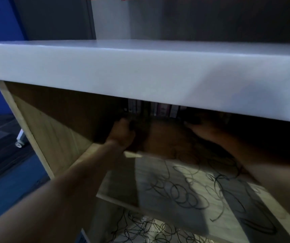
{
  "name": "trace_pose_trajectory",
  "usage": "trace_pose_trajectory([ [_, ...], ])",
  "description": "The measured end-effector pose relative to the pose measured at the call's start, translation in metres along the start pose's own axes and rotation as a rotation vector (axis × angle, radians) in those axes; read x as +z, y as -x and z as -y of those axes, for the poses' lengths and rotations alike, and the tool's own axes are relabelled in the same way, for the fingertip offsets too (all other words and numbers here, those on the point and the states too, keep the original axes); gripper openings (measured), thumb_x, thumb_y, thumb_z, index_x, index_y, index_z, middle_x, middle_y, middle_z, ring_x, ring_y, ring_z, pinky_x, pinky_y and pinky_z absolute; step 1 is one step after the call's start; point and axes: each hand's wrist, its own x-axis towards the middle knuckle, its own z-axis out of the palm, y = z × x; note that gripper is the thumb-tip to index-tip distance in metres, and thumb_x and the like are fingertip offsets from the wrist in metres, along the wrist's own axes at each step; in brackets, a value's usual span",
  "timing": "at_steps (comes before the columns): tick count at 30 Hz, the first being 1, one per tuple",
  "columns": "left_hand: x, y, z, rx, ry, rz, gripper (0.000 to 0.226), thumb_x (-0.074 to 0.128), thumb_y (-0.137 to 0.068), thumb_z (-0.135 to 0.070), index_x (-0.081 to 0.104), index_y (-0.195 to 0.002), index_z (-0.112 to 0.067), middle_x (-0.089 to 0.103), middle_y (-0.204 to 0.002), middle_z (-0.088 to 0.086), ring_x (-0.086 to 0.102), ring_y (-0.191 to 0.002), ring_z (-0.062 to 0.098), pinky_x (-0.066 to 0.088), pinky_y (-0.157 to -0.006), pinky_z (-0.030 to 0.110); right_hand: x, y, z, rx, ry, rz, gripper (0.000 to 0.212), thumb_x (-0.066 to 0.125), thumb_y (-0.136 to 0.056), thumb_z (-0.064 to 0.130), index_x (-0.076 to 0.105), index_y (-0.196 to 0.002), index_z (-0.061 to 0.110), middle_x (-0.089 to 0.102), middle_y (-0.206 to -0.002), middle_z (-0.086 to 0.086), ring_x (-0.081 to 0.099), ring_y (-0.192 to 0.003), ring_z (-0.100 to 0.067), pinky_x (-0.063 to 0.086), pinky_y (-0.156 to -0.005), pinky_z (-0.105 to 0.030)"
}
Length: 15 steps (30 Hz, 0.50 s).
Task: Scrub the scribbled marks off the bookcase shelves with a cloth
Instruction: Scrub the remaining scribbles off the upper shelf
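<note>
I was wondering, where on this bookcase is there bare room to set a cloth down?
The white top board is bare across its visible width. On the scribbled shelf, the front strip is free. Its back is crowded: books line the rear, and the left hand and right forearm reach in.

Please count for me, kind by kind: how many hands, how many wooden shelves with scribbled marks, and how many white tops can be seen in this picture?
Hands: 2, the left hand and the right hand, deep in shadow
Scribbled shelves: 2, the upper shelf and the lower shelf
White top: 1
Total: 5
</note>
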Motion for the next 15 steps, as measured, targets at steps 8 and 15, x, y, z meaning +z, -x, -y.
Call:
trace_pose_trajectory([
  [8, 0.013, -0.007, 0.011, 0.091, -0.13, 0.094, 0.041, 0.057, -0.083, -0.013, 0.062, -0.124, -0.011, 0.061, -0.124, 0.017, 0.057, -0.116, 0.035, 0.045, -0.099, 0.038, 0.03, -0.009, 0.024, -0.113, 0.254, 0.216, 0.043, 0.024, -0.105, 0.028, 0.052, -0.133, 0.01, 0.043, -0.146, -0.01, 0.041, -0.131, -0.025, 0.028, -0.105, -0.027],
  [15, 0.013, -0.012, 0.02, 0.071, -0.033, 0.093, 0.036, 0.048, -0.086, -0.013, 0.066, -0.116, -0.003, 0.062, -0.12, 0.022, 0.055, -0.117, 0.035, 0.039, -0.101, 0.033, 0.019, -0.023, -0.012, -0.013, 0.242, 0.181, 0.044, 0.035, -0.101, 0.037, 0.05, -0.137, 0.016, 0.044, -0.146, -0.008, 0.039, -0.133, -0.026, 0.025, -0.112, -0.031],
])
